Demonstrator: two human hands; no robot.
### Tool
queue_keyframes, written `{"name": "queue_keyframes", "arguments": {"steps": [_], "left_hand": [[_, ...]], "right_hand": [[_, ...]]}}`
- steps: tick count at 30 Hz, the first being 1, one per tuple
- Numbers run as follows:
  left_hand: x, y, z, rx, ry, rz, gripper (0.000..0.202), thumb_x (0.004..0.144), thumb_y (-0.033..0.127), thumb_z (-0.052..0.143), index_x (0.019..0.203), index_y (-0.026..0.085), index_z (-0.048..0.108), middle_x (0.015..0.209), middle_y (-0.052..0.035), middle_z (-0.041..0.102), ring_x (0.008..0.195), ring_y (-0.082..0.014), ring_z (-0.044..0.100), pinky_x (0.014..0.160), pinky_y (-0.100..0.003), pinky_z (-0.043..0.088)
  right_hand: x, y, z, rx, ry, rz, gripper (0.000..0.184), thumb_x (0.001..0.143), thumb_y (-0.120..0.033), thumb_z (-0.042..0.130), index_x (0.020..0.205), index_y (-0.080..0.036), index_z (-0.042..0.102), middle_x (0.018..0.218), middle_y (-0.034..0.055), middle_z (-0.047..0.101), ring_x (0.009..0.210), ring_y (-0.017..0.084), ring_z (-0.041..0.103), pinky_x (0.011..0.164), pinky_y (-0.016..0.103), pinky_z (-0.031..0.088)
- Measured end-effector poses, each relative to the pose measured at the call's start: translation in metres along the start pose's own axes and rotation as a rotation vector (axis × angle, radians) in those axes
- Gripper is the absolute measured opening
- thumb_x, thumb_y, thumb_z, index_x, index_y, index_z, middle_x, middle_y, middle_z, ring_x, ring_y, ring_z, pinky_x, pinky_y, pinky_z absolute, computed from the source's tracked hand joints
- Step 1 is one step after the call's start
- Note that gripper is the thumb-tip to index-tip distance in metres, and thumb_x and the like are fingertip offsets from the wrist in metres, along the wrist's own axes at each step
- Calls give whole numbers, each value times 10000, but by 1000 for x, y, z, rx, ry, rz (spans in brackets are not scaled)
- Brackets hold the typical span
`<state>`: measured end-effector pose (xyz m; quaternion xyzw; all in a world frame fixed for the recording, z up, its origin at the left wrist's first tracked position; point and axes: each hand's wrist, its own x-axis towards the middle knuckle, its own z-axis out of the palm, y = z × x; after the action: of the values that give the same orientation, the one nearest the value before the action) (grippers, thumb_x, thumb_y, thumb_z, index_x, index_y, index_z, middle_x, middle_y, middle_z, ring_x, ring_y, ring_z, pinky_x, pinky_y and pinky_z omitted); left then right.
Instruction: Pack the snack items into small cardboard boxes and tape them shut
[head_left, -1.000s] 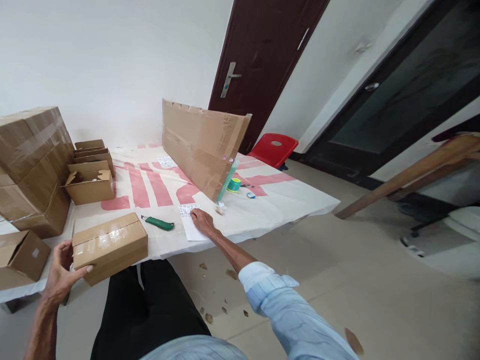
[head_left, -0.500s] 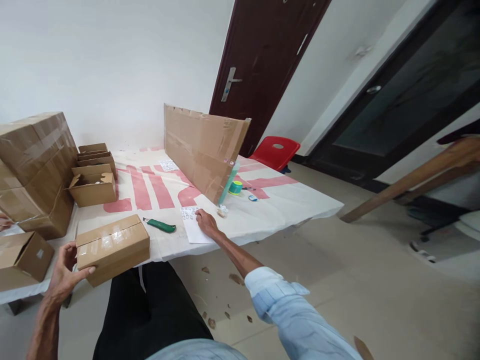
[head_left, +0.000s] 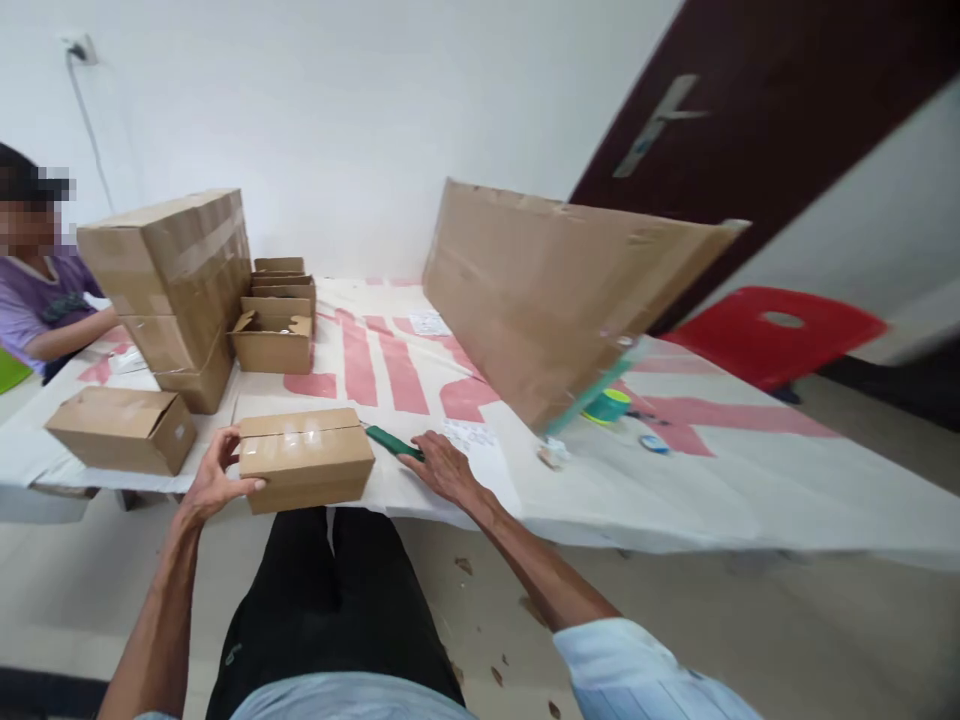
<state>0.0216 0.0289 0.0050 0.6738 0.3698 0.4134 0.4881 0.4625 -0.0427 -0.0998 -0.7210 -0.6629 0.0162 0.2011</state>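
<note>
Tabletop (head_left: pixel 675 510): carton (head_left: pixel 307 465) between both hands (head_left: pixel 214 482) (head_left: pixel 448 468)

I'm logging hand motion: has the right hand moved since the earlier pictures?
Yes: against the white sheet, the right hand moved left, to the green cutter.

You have two boxes (head_left: pixel 307 447) near left, one green knife (head_left: pixel 387 439) to their right, one tape roll (head_left: pixel 607 406) further right, one red chair (head_left: pixel 814 345) far right, one co-worker (head_left: pixel 49 300) and one socket (head_left: pixel 78 48) far left.

Front strip of red-printed white tablecloth (head_left: pixel 720 505) was passable, right of right hand (head_left: pixel 446 468). Upright brown cardboard panel (head_left: pixel 551 295) blocked beyond; taped oblong brown cardboard box (head_left: pixel 307 462) blocked leftward.
</note>
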Motion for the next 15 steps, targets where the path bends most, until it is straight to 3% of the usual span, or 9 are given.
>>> {"name": "queue_keyframes", "arguments": {"steps": [4,7,11,15], "left_hand": [[-6,1,1,2,-61,17,755,573,412,1010,1168,242,577,1466,-140,632,1447,-392,557,1122,-474,507],[-10,-1,1,14,-73,11,760,611,414,989,1234,235,593,1477,-141,627,1458,-394,545,1148,-491,478],[-13,-7,1,17,-85,9,856,615,397,983,1367,245,604,1536,-150,590,1488,-412,508,1159,-520,456],[-13,-12,2,25,-89,16,900,620,368,977,1434,264,607,1597,-152,542,1507,-412,478,1149,-508,459]], "right_hand": [[-3,-9,19,-154,-54,-28,236,1011,-436,606,967,-219,687,1081,154,711,1061,319,643,884,391,475],[-1,-9,18,-85,10,-23,205,1009,-367,534,936,-229,667,1027,148,724,1008,301,656,865,383,473],[9,-12,-6,229,147,167,317,1018,-431,403,916,-244,637,842,102,728,799,261,667,733,353,473],[30,-40,-45,649,192,251,469,1002,-631,429,814,-237,600,701,51,685,583,191,570,582,311,436]]}}
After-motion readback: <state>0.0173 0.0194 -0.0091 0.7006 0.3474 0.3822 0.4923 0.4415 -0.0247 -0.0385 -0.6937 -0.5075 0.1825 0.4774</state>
